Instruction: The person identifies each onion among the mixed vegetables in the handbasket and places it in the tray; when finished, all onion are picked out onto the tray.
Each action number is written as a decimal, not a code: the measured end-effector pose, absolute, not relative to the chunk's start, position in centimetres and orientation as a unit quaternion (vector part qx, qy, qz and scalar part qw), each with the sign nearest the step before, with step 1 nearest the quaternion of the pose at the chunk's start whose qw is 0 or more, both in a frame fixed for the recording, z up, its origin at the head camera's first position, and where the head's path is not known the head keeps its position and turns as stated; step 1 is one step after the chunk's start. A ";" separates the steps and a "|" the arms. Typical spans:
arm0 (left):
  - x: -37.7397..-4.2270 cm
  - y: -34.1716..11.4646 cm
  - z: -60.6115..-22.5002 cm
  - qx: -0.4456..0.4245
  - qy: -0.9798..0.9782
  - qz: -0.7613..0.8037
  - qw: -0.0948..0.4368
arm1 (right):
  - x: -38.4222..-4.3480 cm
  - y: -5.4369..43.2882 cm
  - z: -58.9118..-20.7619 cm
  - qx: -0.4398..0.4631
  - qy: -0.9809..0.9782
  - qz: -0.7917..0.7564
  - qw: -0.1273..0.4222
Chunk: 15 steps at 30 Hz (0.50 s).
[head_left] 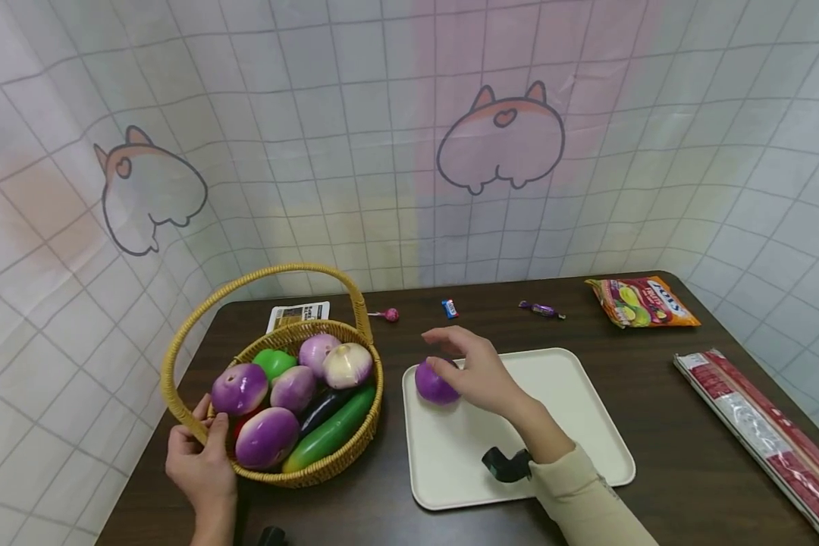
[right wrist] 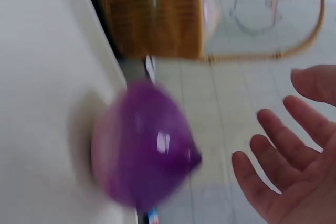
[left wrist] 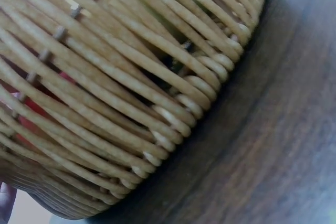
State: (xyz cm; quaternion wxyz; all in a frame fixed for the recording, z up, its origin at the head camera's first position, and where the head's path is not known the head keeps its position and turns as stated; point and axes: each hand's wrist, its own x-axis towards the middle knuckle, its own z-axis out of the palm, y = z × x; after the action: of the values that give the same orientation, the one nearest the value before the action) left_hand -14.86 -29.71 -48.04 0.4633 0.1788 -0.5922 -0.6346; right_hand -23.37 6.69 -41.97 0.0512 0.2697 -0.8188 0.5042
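Observation:
A woven wicker basket [head_left: 331,470] with a tall arched handle stands at the left, and my left hand [head_left: 201,462] grips its rim near the handle's base. Inside lie several purple and white onions [head_left: 268,438], a green pepper [head_left: 273,364], a dark eggplant [head_left: 324,408] and a green cucumber-like vegetable [head_left: 334,431]. Something red is mostly hidden beneath. On a white tray [head_left: 450,470] sits one shiny purple onion [head_left: 434,385] with a pointed tip. My right hand [head_left: 474,371] hovers beside and above this onion [right wrist: 152,150], fingers spread and apart from it in the right wrist view.
Along the table's back lie a printed card [head_left: 299,312], a pink lollipop [head_left: 391,314], a small blue wrapped candy [head_left: 450,309] and a purple wrapped candy [head_left: 542,309]. An orange snack bag [head_left: 644,302] lies back right. A long red-and-silver package [head_left: 757,425] runs down the right edge.

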 end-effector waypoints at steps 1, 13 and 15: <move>-14.8 -29.8 -48.0 0.180 -0.594 -0.633 0.463 | -23.0 6.1 -41.9 0.278 -0.813 0.509 0.053; -14.6 -30.1 -48.0 0.202 -0.635 -0.586 0.462 | -19.3 -1.8 -42.0 0.389 -0.759 0.520 0.041; -14.8 -30.1 -48.0 0.199 -0.635 -0.586 0.463 | -19.2 -3.1 -42.2 0.405 -0.749 0.524 0.033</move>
State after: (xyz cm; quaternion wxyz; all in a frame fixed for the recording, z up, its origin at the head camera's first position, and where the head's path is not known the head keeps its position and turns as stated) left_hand -14.78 -30.06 -48.02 0.4626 0.1985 -0.6351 -0.5859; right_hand -19.16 -3.05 -42.16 0.0332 0.4051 -0.7485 0.5239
